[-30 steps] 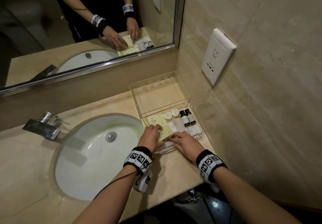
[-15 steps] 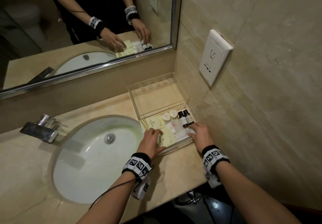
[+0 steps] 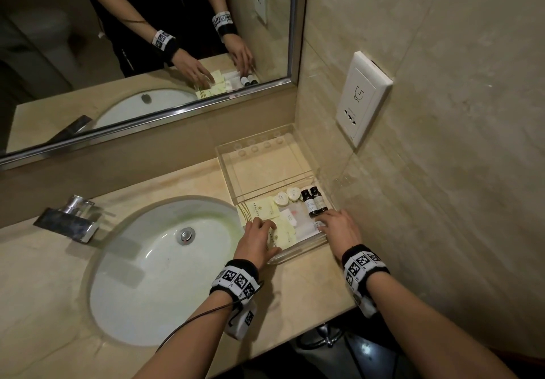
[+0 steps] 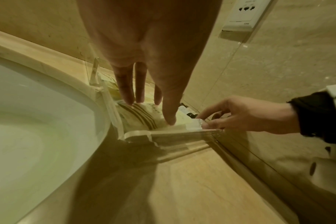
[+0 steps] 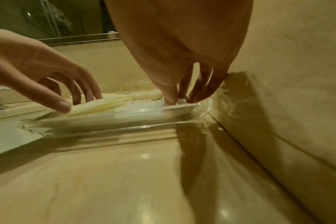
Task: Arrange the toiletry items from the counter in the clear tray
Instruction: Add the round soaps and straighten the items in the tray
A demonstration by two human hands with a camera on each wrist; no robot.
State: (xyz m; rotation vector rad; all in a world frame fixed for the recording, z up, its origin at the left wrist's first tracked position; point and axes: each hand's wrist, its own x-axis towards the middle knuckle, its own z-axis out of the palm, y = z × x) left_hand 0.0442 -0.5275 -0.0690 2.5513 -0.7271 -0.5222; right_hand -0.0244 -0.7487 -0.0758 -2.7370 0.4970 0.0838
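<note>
- Clear tray [image 3: 298,253] sits on counter [image 3: 295,296] in the corner, btwn sink [image 3: 153,272] and R wall, near edge facing the person.
- L hand [image 3: 256,240]: fingers straight-ish, spread, tips pressing down on pale yellow packets [image 3: 283,232] at tray's L side; thumb at the near packet edge. Not curled round anything.
- R hand [image 3: 339,228]: at tray's near R corner, thumb + fingertips pinching the end of a white packet [image 3: 303,225] lying flat in the tray.
- Two small dark bottles [image 3: 314,201] lie side by side just beyond R fingertips, w/ two white heart-shaped soaps [image 3: 287,197] to their L.
- Second clear tray [image 3: 265,169] behind, against the mirror ledge.
- Tap [image 3: 70,219] L of sink; wall socket [image 3: 362,98] above R.
</note>
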